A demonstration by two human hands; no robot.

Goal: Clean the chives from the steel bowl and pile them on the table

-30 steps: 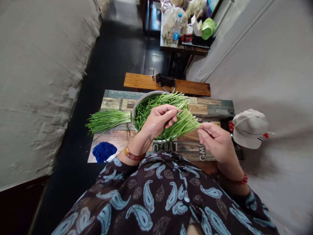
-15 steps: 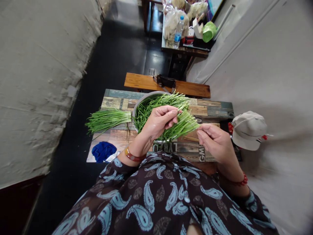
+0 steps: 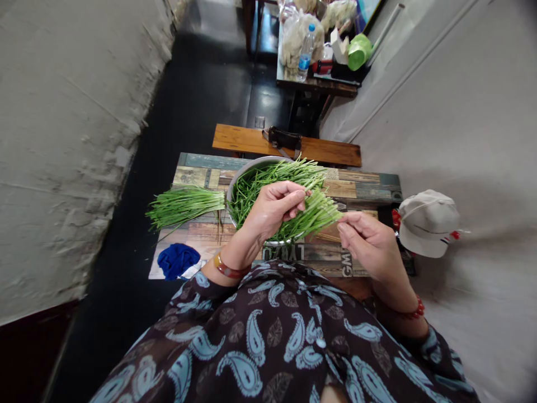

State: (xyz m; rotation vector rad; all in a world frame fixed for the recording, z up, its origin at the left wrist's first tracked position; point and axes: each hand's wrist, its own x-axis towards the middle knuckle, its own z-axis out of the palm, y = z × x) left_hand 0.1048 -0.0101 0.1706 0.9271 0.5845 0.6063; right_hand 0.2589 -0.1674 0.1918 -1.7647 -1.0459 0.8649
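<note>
Right over the right side of a wide, round grey metal bowl [image 3: 254, 163], a bundle of long, slender green stalks with pale ends [image 3: 322, 214] is being gripped by the left hand [image 3: 274, 207], thumb pressed to fingertips, the remaining fingers being curled in. At the tips of that bundle, the pale ends are being pinched by the right hand [image 3: 367, 240], between thumb and forefinger; how many stalks are being caught there cannot be told. Below, the bowl is being filled by a tangle of loose, darker green stalks [image 3: 262, 187], and the whole lot is being carried by a patchwork, wood-patterned worktop [image 3: 367, 189]. Over on the left, just beside the bowl, the worktop's edge is being overhung by a second, neatly lined-up green bunch [image 3: 184, 206], its pale ends being turned towards the bowl. Nearer the body, the left corner is being occupied by a crumpled royal-blue cloth [image 3: 179, 261]. Beyond the far edge, a small black strapped bag [image 3: 284, 137] is being supported by a long orange-brown wooden seat [image 3: 237, 137], while a pale, brimmed fabric cap [image 3: 428, 224] is being seen at the right-hand end.
</note>
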